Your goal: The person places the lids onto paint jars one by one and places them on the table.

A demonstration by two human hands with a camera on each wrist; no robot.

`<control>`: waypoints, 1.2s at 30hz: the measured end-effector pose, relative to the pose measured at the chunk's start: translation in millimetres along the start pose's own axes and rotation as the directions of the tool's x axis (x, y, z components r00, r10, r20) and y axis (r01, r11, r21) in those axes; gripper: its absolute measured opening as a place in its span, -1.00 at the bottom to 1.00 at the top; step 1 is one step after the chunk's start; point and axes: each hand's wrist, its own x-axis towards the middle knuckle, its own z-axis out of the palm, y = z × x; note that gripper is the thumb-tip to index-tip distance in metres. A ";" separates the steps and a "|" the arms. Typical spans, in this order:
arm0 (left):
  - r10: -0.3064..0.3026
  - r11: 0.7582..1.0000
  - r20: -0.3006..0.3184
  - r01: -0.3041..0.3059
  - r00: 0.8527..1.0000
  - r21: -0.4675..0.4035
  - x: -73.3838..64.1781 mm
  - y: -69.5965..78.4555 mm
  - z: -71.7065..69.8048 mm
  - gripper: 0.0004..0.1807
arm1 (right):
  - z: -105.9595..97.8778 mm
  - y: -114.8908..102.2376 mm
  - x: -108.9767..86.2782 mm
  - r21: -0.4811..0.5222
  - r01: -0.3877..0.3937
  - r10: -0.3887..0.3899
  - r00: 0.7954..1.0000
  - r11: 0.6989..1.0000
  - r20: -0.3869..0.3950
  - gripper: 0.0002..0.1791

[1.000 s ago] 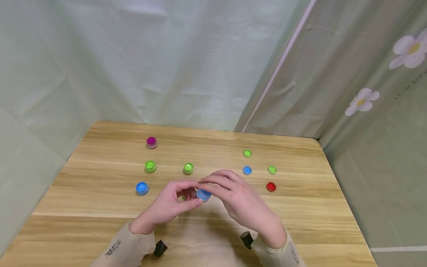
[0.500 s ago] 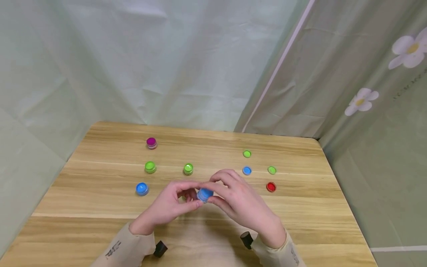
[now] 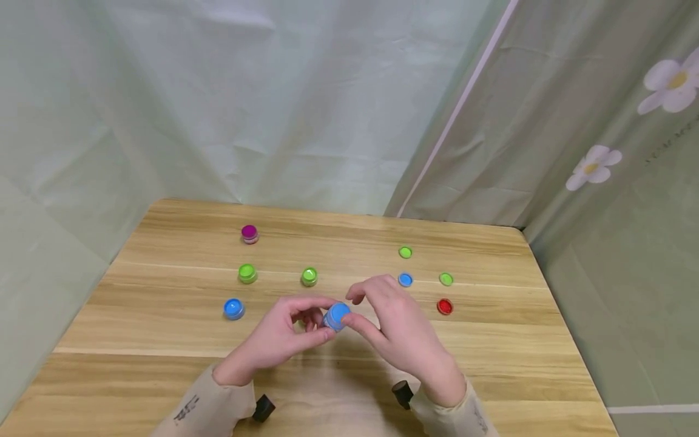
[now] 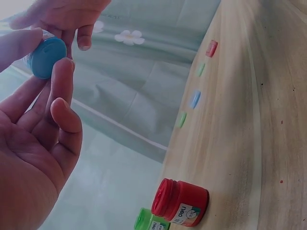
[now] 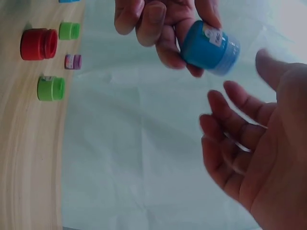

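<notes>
Above the middle of the table, my left hand [image 3: 289, 331] grips a small blue paint jar [image 3: 333, 318] between thumb and fingers. The jar lies tilted, its pale translucent lid [image 5: 225, 60] pointing toward my right hand [image 3: 401, 331]. A printed label shows on its side in the right wrist view. My right hand is spread beside the lid, its fingers loosely bent and apart from the jar in the right wrist view. A red paint jar [image 4: 182, 201] stands on the table below; my left hand hides it in the head view.
Two green jars [image 3: 247, 274], a blue jar [image 3: 233, 309] and a purple jar [image 3: 250, 234] stand at the left and middle of the wooden table [image 3: 524, 376]. Several flat lids lie to the right, including a red lid [image 3: 445, 306] and a blue lid [image 3: 405, 280]. Curtains [image 3: 306, 109] hang behind.
My right hand's fingers have come off the top of the blue jar and spread, uncovering its lid. My left hand keeps its grip almost in place. The things on the table have not moved.
</notes>
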 end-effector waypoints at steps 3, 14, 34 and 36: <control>0.003 1.000 -0.018 -0.003 1.000 -0.003 -0.4 0.8 -0.7 -0.65 | -4.2 2.1 0.3 0.008 0.064 -0.064 0.998 0.998 -0.029 -0.70; 0.030 0.998 -0.016 -0.031 0.999 -0.051 -0.4 3.0 -2.7 -0.66 | -7.7 3.9 5.4 0.044 0.257 -0.256 0.966 0.965 -0.022 -0.70; 0.118 0.991 0.033 -0.116 0.992 -0.062 -1.3 2.0 -3.8 -0.62 | -6.0 0.9 5.8 0.046 0.352 -0.353 0.935 0.935 0.035 -0.61; 0.115 0.992 0.036 -0.113 0.993 -0.059 -1.2 2.7 -3.7 -0.64 | -5.3 1.1 5.5 0.043 0.360 -0.362 0.932 0.932 0.028 -0.61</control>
